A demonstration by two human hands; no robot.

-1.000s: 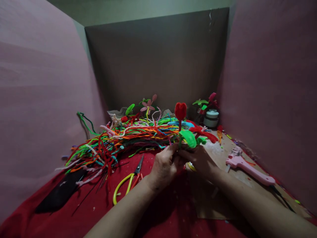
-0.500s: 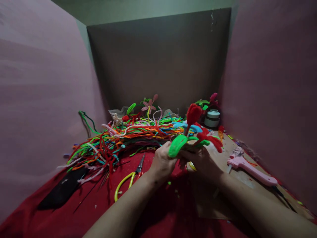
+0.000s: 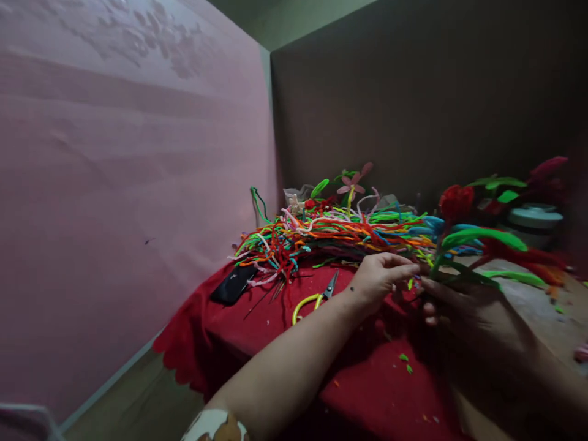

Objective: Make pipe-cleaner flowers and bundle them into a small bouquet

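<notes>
My right hand (image 3: 473, 306) is closed around the lower stems of a small bunch of fuzzy pipe-cleaner flowers. A red flower head (image 3: 456, 202) rises upright from it, and long green leaves (image 3: 487, 237) arch to the right. More red petals (image 3: 523, 254), blurred, spread out on the right side. My left hand (image 3: 383, 278) is just left of the stems, thumb and fingertips drawn together by the right hand's fingertips. What lies between those left fingertips is too small and dark to tell.
A heap of colourful pipe cleaners (image 3: 331, 229) lies along the back of the red tablecloth (image 3: 367, 380). Yellow-handled scissors (image 3: 316, 298) and a black phone (image 3: 233, 285) lie to the left. A lidded jar (image 3: 535, 217) stands at the back right, near finished flowers (image 3: 351, 184).
The view has swung left, so the table appears farther right and the glue gun is out of sight. My left hand has come away from the green leaf; the bunch has tilted rightward.
</notes>
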